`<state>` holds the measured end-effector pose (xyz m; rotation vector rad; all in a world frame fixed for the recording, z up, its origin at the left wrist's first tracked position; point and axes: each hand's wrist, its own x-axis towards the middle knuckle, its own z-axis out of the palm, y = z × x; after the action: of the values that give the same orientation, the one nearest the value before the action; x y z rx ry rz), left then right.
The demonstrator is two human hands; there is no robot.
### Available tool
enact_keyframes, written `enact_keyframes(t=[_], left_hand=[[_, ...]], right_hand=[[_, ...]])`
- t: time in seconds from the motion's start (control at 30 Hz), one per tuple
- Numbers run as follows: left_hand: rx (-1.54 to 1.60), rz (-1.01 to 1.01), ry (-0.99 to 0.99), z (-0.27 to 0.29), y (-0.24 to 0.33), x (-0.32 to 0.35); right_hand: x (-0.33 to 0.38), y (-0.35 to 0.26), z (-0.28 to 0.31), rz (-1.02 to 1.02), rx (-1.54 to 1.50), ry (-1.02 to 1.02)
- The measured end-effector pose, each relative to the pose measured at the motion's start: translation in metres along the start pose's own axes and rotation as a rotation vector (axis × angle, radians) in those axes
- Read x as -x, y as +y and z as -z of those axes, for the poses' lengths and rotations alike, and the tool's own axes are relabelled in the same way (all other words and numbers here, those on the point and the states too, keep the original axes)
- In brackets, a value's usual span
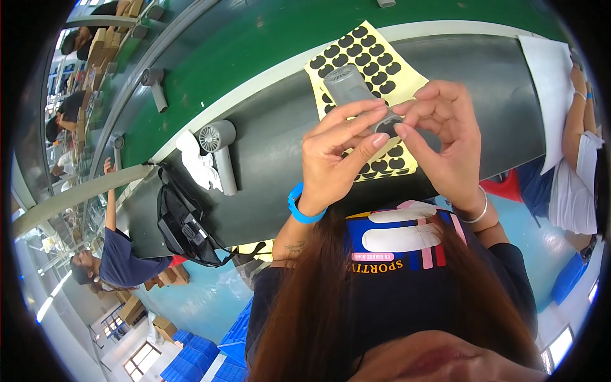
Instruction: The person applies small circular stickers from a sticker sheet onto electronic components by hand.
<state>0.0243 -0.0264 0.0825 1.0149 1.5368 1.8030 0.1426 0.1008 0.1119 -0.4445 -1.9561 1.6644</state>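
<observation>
Head view: left hand (337,156) and right hand (445,137) pinch a ribbed grey plastic cylinder (356,92) over a yellow sticker sheet (407,79).

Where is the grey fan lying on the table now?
In the head view, the grey fan lies on the dark table, to the left of the left hand, beside a white cloth and above the black bag.

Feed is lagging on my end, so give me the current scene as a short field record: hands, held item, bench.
left hand: holds grey plastic handheld fan, blue wristband on wrist
right hand: fingertips at the fan's lower end
under hands: yellow sheet of black oval stickers
bench: dark grey worktop
also on bench: second grey fan, black bag
</observation>
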Motion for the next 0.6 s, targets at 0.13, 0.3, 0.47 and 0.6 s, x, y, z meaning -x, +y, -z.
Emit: enact_keyframes(t=[0.13,0.3,0.47,0.6], left_hand=[[-0.012,-0.023,0.045,-0.0034,-0.0035,0.001],[-0.068,-0.035,0.028,-0.0039,-0.0021,0.002],[-0.093,-0.053,0.006,-0.0038,-0.003,0.0029],[-0.09,-0.05,-0.005,-0.0046,-0.0042,0.002]], right_hand=[[0.002,-0.003,0.0018,-0.011,0.096,0.012],[0.0033,-0.0041,0.0011,0.103,0.314,0.045],[0.0052,-0.0052,-0.004,0.121,0.362,0.099],[0.0066,-0.0064,-0.0053,0.105,0.392,0.12]])
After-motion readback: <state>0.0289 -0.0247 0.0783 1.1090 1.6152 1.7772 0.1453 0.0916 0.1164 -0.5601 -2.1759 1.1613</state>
